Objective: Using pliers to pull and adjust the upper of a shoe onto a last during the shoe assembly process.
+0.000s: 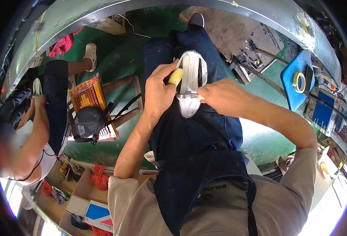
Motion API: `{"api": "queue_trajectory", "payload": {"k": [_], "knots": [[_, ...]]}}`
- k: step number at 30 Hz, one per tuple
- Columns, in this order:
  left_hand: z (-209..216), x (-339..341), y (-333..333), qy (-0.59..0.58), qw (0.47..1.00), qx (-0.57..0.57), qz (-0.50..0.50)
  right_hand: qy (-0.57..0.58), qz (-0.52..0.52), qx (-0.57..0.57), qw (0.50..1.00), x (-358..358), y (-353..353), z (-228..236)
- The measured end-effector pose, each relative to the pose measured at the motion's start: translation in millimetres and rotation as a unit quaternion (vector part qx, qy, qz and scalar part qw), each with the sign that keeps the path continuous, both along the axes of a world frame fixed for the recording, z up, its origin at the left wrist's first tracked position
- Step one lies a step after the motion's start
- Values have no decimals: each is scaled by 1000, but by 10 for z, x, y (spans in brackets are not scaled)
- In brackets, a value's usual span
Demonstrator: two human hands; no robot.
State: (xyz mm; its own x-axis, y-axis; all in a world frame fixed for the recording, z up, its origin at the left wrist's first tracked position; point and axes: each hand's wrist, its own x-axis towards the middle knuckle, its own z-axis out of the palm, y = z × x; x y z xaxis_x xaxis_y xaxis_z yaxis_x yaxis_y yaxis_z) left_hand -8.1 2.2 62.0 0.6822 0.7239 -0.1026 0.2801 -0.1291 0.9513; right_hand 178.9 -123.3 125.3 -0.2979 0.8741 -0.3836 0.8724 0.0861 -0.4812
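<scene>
A white shoe-shaped piece (pixel 189 78) with fuzzy edges and a pale ribbed strip down its middle lies lengthwise over my lap, on a dark blue apron (pixel 193 133). My left hand (pixel 161 88) grips its left side, the thumb in a yellow wrap pressing near the strip. From the right, my right hand (pixel 222 97) is closed round a metal tool (pixel 187 96), which lies crosswise over the lower part of the piece. The tool's kind is hard to make out, as the fingers hide its handle. A dark gap shows along the piece's right side.
To the left a co-worker's hands (pixel 39 101) hold a similar white piece. Between us stands a wooden stool (pixel 136 88) with a beaded seat mat (pixel 88 94) and a black bag (pixel 89 122). A blue perforated board (pixel 289 80) with a tape roll (pixel 299 82) is at right.
</scene>
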Motion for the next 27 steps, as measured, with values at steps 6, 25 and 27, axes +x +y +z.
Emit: {"api": "queue_trajectory", "payload": {"k": [6, 25, 27], "knots": [[63, 30, -103, -34, 976, -213, 36, -88, -4, 74, 993, 100, -215, 152], [-138, -163, -259, -43, 798, -601, -14, 166, -385, -28, 908, -798, -574, -450], [-311, -173, -297, 18, 830, -557, 8, 326, -458, -224, 796, -711, -469, -212]]}}
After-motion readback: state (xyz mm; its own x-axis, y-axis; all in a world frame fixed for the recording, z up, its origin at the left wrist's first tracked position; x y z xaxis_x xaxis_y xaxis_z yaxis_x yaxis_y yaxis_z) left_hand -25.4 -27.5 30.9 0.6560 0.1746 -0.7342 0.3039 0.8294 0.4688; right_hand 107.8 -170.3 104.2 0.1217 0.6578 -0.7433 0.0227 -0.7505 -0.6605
